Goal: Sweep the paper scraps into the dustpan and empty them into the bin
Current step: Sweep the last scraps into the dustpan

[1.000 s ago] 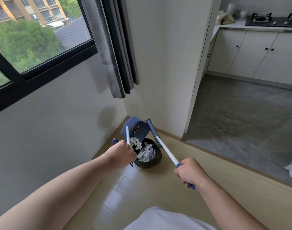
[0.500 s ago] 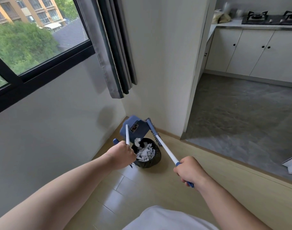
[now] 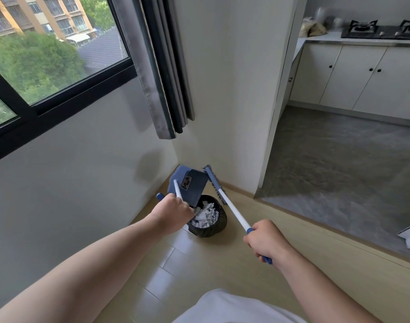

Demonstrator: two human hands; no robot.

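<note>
Head view, dustpan: we are seeing a flat blue plastic dustpan (image 3: pixel 192 185) tilting over the bin, its mouth pointing down.
Bin: a round black bin (image 3: pixel 208 227) is sitting in the far corner, our wrist hiding its left rim.
Paper scraps: crumpled white paper scraps (image 3: pixel 205 216) are lying inside the bin.
Left hand: our left hand (image 3: pixel 173 212) is gripping the dustpan's white pole.
Right hand: our right hand (image 3: pixel 264 241) is gripping the broom (image 3: pixel 232 208), its pole slanting far-left.
</note>
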